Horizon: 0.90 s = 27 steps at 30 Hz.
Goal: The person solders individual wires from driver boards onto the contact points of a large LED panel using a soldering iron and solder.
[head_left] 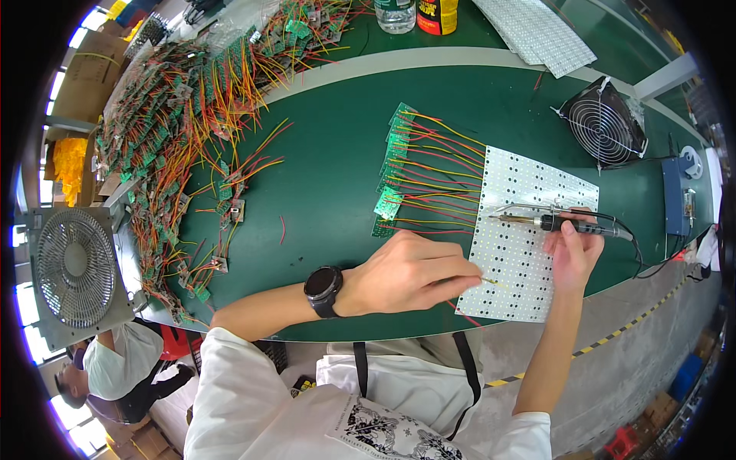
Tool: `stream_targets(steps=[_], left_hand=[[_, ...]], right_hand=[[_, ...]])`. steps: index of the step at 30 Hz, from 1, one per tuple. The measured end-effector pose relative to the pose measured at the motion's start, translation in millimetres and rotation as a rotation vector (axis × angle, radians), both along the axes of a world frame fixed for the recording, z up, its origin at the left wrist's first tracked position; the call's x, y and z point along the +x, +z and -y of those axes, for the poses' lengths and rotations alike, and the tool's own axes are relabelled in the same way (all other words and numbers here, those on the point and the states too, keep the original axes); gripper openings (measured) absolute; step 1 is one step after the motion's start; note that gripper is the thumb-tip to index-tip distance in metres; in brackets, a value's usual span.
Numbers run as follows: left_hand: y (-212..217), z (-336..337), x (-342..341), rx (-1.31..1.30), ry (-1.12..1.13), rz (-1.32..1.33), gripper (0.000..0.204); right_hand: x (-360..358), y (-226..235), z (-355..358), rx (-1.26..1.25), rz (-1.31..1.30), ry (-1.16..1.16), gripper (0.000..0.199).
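My right hand [573, 251] is closed around the black handle of a soldering iron [549, 222]. The iron's metal tip points left, over a white LED panel [529, 180] dotted with rows of small black marks. A thin metal tube runs along the iron. Fingers pinched together, my left hand [414, 272] grips the end of a thin wire [489, 280] above the panel's lower left part. Red and yellow wires [445, 175] stretch from the panel's left edge to a column of small green circuit boards [389, 203]. A red wire end [465, 313] shows below my left fingers.
A large heap of wired circuit boards [165, 123] covers the table's left side. A black fan [604, 126] and a blue soldering unit [676, 195] stand at right. More white panels [537, 38], a bottle [395, 14] and a yellow-red can [438, 15] are behind. Someone sits at lower left.
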<state>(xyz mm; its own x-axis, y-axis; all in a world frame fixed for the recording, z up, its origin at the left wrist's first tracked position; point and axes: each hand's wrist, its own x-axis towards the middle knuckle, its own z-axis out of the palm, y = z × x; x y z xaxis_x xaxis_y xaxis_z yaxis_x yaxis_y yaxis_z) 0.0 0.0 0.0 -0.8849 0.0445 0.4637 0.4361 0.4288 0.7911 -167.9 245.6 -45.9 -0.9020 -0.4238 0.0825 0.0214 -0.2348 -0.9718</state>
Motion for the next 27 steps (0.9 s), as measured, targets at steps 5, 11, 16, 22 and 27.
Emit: stream_targets(steps=[5, 11, 16, 22, 27], left_hand=[[-23.2, 0.9, -6.1, -0.266, 0.115, -0.024, 0.014], [-34.8, -6.1, -1.5, -0.39, 0.334, -0.051, 0.012], [-38.5, -2.7, -3.1, -0.328, 0.35, -0.008, 0.008], [-36.5, -2.0, -1.6, -0.316, 0.382, 0.016, 0.006], [-37.8, -3.1, -2.8, -0.283, 0.371, 0.022, 0.006]], right_hand=[[-0.7, 6.7, 7.5, -0.035, -0.112, -0.079, 0.025], [6.0, 2.7, 5.3, -0.055, -0.273, -0.201, 0.023], [7.0, 4.9, 8.8, 0.01, -0.338, -0.305, 0.021], [11.7, 15.5, 7.2, 0.079, -0.118, -0.223, 0.023], [19.8, 5.9, 0.5, 0.027, -0.082, 0.045, 0.026]])
